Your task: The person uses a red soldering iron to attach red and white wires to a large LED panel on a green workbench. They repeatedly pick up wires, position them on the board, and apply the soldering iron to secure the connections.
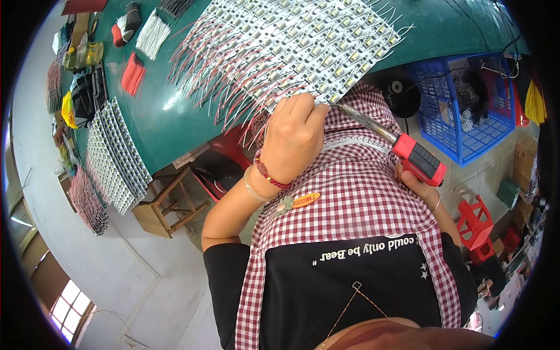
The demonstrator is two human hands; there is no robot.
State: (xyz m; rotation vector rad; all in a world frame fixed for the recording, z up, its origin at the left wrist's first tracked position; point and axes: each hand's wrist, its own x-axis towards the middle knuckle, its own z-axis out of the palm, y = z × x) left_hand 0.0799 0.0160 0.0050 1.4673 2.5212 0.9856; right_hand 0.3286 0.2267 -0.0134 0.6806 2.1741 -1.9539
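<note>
A large white panel of small circuit boards [291, 52], set with rows of small components, lies on the green table. Red and white wires [224, 99] fan out from its left and front edges. At the panel's near corner my left hand [294, 137] is closed in a pinch; what its fingertips hold is hidden. My right hand [411, 179] grips a red and black soldering iron [419, 157], its handle covering part of the fingers. The iron's metal tip points left and reaches the panel's corner, close beside my left fingertips.
Bundles of red wires [133, 74] and white wires [153, 35] lie on the green table [169, 125]. More wired board panels [118, 154] hang over its left edge. A blue crate [461, 143], a red stool [475, 221] and a wooden stool [154, 219] stand below.
</note>
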